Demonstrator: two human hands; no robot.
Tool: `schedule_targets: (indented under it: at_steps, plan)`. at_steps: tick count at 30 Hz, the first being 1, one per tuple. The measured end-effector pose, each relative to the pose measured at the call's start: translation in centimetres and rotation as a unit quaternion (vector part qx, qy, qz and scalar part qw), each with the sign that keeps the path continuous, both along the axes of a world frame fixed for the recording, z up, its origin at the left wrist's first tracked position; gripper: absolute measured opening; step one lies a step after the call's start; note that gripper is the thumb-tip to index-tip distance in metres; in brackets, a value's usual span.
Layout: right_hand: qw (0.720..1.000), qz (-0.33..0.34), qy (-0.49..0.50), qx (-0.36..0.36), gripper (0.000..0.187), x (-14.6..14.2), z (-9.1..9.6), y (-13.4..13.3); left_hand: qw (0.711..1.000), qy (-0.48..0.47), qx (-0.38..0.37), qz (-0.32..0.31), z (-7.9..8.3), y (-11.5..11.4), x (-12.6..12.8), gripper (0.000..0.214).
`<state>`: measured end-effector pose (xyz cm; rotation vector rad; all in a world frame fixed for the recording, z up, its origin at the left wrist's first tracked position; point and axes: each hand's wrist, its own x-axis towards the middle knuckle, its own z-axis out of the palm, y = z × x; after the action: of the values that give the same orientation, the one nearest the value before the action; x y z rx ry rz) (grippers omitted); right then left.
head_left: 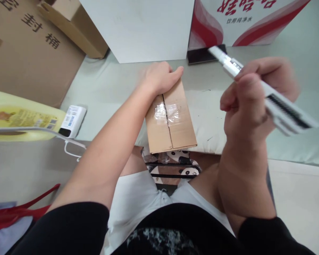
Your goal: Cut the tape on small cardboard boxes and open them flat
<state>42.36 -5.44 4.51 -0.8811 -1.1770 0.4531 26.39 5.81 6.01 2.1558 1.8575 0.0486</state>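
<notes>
A small brown cardboard box (184,131) lies on the pale surface in front of me, at its near edge. Clear tape sits across the middle seam of its flaps, and the seam looks slit along its length. My left hand (162,77) is wrapped over the far end of the box, thumb toward the right; its fingertips are hidden. Raised to the right, my right hand (251,92) grips a white utility knife (230,65), its tip pointing up and left, away from the box. Whether bare blade protrudes is too blurred to tell.
Behind the box stand a white carton (149,32), a red-and-white carton (244,24) and a flat black object (202,56). At left are large cardboard (29,60), a yellow bottle (23,117), a small white device (73,120) and a white cable (69,141).
</notes>
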Motion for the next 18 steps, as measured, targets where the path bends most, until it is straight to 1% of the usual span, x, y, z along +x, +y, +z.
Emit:
schedule_targets:
  at_steps: [1,2,4,5,6,7,9,11,15,18]
  plan:
    - [1.000,-0.004,0.000,-0.003,0.021,-0.2,0.3,-0.4,1.000,-0.002,0.001,-0.005,0.0,0.0,0.0,0.056]
    - [1.000,0.008,-0.002,-0.015,0.022,-0.3,0.6,-0.8,1.000,-0.004,0.000,-0.008,0.0,-0.1,-0.1,0.056]
    - [0.994,0.087,-0.029,-0.062,0.020,-0.2,1.0,-1.4,1.000,-0.011,0.005,-0.012,0.0,-0.1,-0.1,0.057]
    - [0.986,0.130,-0.053,-0.089,0.018,0.0,1.1,-1.6,1.000,-0.014,0.008,-0.014,0.1,-0.2,-0.1,0.057]
    - [0.976,0.160,-0.084,-0.119,0.018,0.0,1.2,-1.8,1.000,-0.020,0.011,-0.017,0.1,-0.2,-0.1,0.056]
    - [0.967,0.174,-0.119,-0.145,0.017,0.1,1.2,-1.9,0.999,-0.029,0.013,-0.022,0.2,-0.2,-0.1,0.054]
    - [0.950,0.169,-0.190,-0.178,0.015,-0.1,1.2,-2.0,0.998,-0.053,0.014,-0.033,0.3,-0.1,-0.2,0.046]
    - [0.941,0.153,-0.236,-0.189,0.015,-0.5,1.1,-2.0,0.996,-0.078,0.014,-0.037,0.3,0.0,-0.4,0.037]
    - [0.924,0.147,-0.282,-0.212,0.016,-1.4,0.8,-1.7,0.991,-0.126,0.022,-0.031,0.5,0.0,-0.7,0.026]
    - [0.920,0.137,-0.292,-0.221,0.015,-1.7,0.8,-1.8,0.987,-0.162,0.020,-0.010,0.8,-0.4,-0.8,0.027]
